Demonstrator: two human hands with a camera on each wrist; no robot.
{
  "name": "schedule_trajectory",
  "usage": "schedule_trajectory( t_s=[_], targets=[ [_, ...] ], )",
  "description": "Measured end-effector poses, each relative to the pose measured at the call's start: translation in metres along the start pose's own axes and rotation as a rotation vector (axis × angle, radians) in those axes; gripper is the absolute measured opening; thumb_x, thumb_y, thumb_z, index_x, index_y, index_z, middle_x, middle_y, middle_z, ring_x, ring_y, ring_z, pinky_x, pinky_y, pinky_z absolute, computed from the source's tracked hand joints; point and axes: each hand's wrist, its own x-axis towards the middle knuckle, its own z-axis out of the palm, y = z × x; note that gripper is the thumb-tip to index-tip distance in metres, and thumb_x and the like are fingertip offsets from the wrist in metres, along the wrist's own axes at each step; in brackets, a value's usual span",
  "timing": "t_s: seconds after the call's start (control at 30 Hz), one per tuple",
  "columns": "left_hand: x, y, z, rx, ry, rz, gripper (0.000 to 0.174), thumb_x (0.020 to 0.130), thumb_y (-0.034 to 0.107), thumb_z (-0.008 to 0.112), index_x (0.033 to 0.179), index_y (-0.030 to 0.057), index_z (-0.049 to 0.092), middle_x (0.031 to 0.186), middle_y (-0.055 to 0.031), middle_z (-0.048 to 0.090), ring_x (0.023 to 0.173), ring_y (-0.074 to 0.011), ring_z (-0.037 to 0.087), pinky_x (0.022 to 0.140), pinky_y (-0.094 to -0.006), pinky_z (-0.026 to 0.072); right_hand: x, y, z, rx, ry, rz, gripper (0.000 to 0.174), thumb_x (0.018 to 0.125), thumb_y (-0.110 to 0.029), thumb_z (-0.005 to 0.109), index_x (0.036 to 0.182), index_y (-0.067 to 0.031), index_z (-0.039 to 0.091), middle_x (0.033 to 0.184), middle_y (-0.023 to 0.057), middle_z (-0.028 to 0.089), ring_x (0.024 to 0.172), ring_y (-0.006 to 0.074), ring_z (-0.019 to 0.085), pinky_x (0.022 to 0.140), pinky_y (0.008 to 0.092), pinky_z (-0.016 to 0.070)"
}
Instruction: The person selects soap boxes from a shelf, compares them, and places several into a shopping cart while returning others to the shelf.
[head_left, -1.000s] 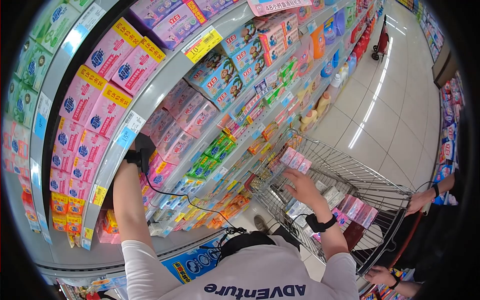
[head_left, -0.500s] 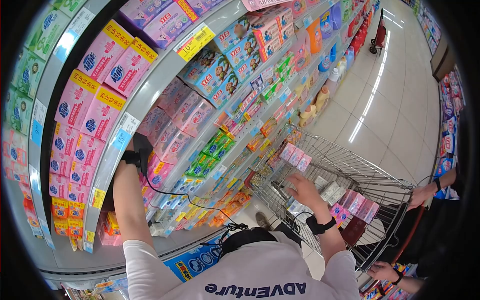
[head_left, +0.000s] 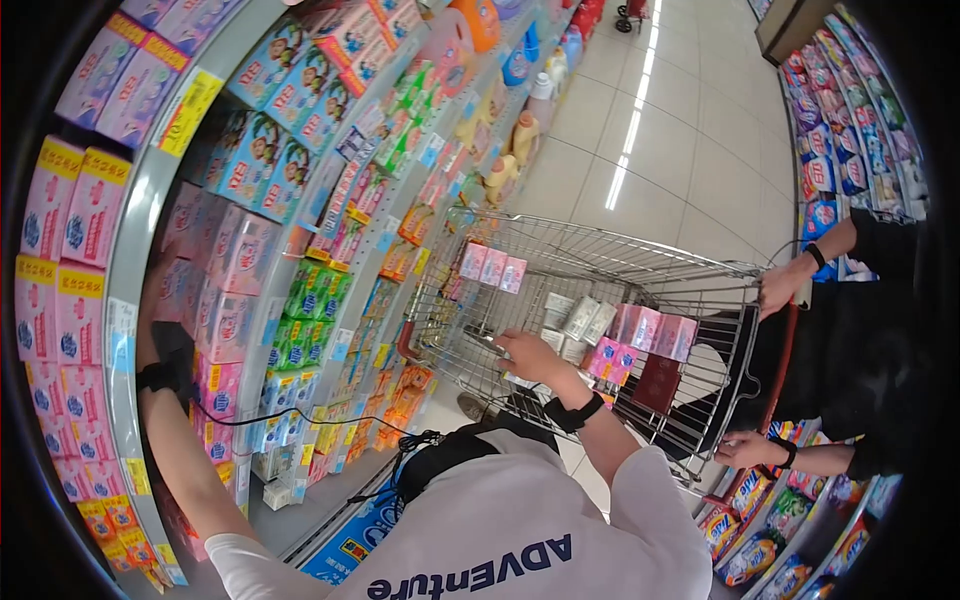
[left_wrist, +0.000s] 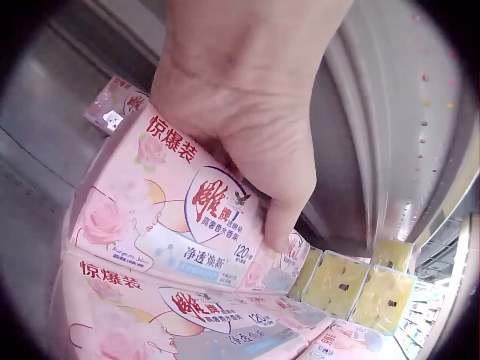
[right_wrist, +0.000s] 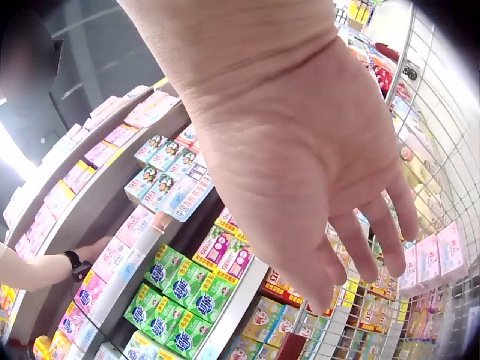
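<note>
My left hand (left_wrist: 240, 105) reaches deep into the shelf and grips a pink soap pack (left_wrist: 142, 199) printed with roses. Its thumb lies across the pack's front; the other fingers are hidden behind it. Another pink pack (left_wrist: 120, 315) sits directly beneath. In the head view, the left hand is partly shaded among the pink packs (head_left: 235, 255). My right hand (head_left: 532, 357) hovers over the shopping cart (head_left: 610, 235), fingers loosely extended and nothing in them. Inside the cart are three pink packs (head_left: 493, 267) at one end, several white boxes (head_left: 578, 322), and more pink packs (head_left: 655, 330).
Beside the cart a person in black has one hand (head_left: 785, 287) at its handle end. The shelf's price rail (head_left: 122, 330) runs left of my forearm, and green packs (head_left: 310, 300) stand farther along. A cable (head_left: 290, 413) trails from my left wrist. Tiled aisle floor (head_left: 680, 140) extends beyond.
The head view has swung, so shelf and cart appear farther left. My left hand, hidden behind the shelf edge earlier, now shows among the pink packs. My right hand stays over the cart.
</note>
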Motion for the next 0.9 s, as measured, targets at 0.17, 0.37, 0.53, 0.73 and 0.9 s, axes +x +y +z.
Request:
schedule_trajectory(
  t_s=[0.17,0.37,0.53,0.73,0.9],
  targets=[
    [-0.001,0.002,0.000,-0.087,-0.015,-0.208,0.070,0.091,0.034,0.067,0.147,0.0029,0.039,0.145,-0.0130,0.046,0.135,-0.0246,0.043,0.113,-0.0367,0.0307,-0.007,0.011,0.010,0.012,-0.099,0.095,0.042,0.085,-0.025,0.067,0.124,-0.0097,0.061,0.120,0.0142,0.061,0.106,0.0369,0.062,0.088,0.0472,0.0515],
    [-0.002,-0.001,0.005,0.001,0.079,-0.188,0.074,0.090,0.040,0.066,0.148,0.0028,0.037,0.144,-0.0151,0.047,0.133,-0.0255,0.044,0.112,-0.0371,0.0315,0.006,0.029,0.010,0.067,-0.140,0.116,0.042,0.087,-0.028,0.067,0.122,-0.0055,0.061,0.115,0.0163,0.061,0.108,0.0366,0.060,0.090,0.0442,0.0496],
    [-0.003,0.005,0.005,0.349,0.172,-0.219,0.076,0.094,0.051,0.057,0.149,0.0036,0.036,0.148,-0.0158,0.043,0.137,-0.0278,0.040,0.114,-0.0388,0.0296,0.045,0.062,0.017,0.165,-0.079,0.090,0.044,0.084,-0.025,0.067,0.122,-0.0052,0.060,0.111,0.0208,0.063,0.107,0.0387,0.061,0.088,0.0471,0.0506],
    [0.005,-0.090,-0.026,0.074,0.344,-0.443,0.073,0.098,0.059,0.043,0.145,0.0019,0.044,0.147,-0.0145,0.046,0.136,-0.0252,0.042,0.109,-0.0343,0.0348,0.132,0.137,0.061,0.207,0.102,0.444,0.069,0.083,-0.033,0.072,0.136,0.0030,0.045,0.126,0.0299,0.053,0.115,0.0427,0.055,0.097,0.0443,0.0466],
    [-0.022,-0.053,-0.021,0.348,0.294,-0.515,0.073,0.099,0.059,0.043,0.145,0.0019,0.043,0.148,-0.0147,0.045,0.136,-0.0251,0.042,0.109,-0.0340,0.0343,0.198,0.183,0.108,0.238,0.347,0.906,0.108,0.078,-0.044,0.075,0.151,0.0025,0.010,0.146,0.0339,0.024,0.131,0.0549,0.033,0.102,0.0564,0.0414]
  ],
)
